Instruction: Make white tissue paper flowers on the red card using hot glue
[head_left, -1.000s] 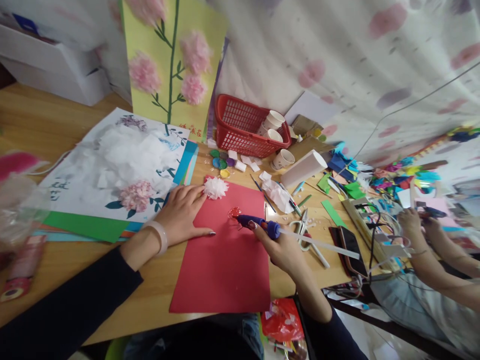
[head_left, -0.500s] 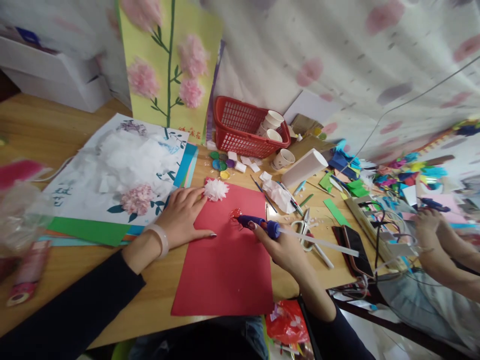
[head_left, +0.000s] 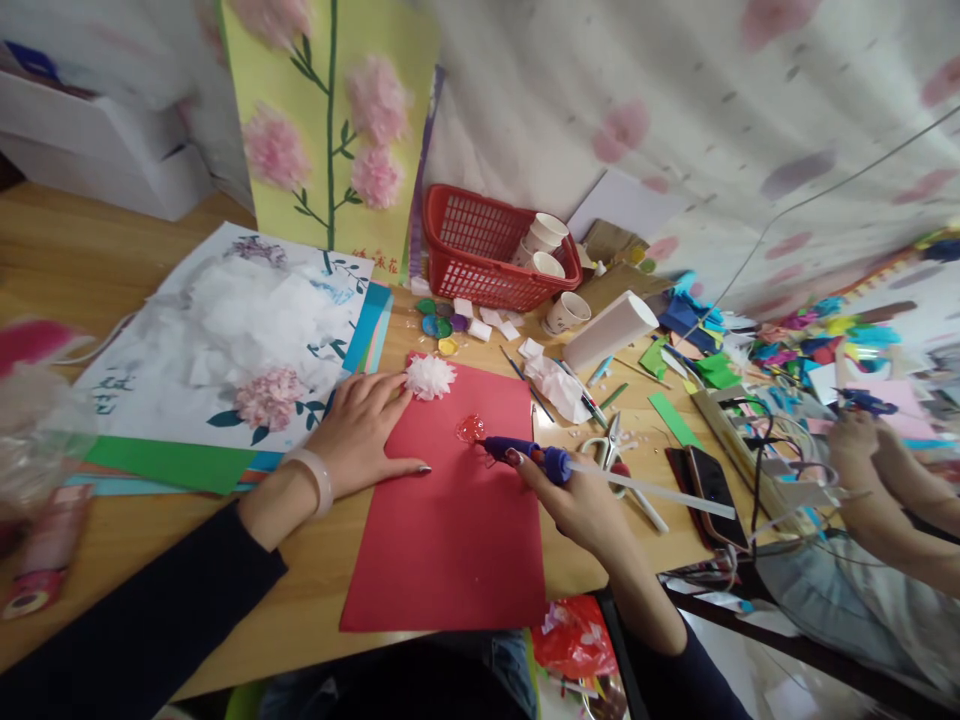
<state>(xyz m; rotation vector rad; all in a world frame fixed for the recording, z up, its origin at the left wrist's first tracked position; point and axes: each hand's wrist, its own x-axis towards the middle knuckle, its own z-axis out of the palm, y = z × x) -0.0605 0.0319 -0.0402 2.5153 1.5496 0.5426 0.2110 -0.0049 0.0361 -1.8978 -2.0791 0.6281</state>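
Observation:
My right hand [head_left: 581, 495] is closed round a blue hot glue gun [head_left: 525, 453], with a long pale glue stick [head_left: 660, 487] poking out of its back. The gun's tip is just beside a shiny blob of glue [head_left: 470, 429] on a red sheet of paper [head_left: 457, 540]. My left hand [head_left: 367, 430] lies flat with fingers spread, partly on the sheet's left edge and holding nothing. By its fingertips, a white paper flower [head_left: 430, 377] sits at the sheet's top left corner.
Left lies a white picture [head_left: 157, 350] with white tissue heaped on it. Behind stand a red basket [head_left: 495, 250] with paper cups and a yellow flower picture [head_left: 300, 235]. Scissors [head_left: 606, 445], a white roll [head_left: 611, 330] and a phone [head_left: 712, 490] are right. Another person's hands [head_left: 862, 450] work far right.
The glue gun's tip has drawn slightly right and down from the glue blob, my right hand moving with it. My left hand stays in place on the sheet.

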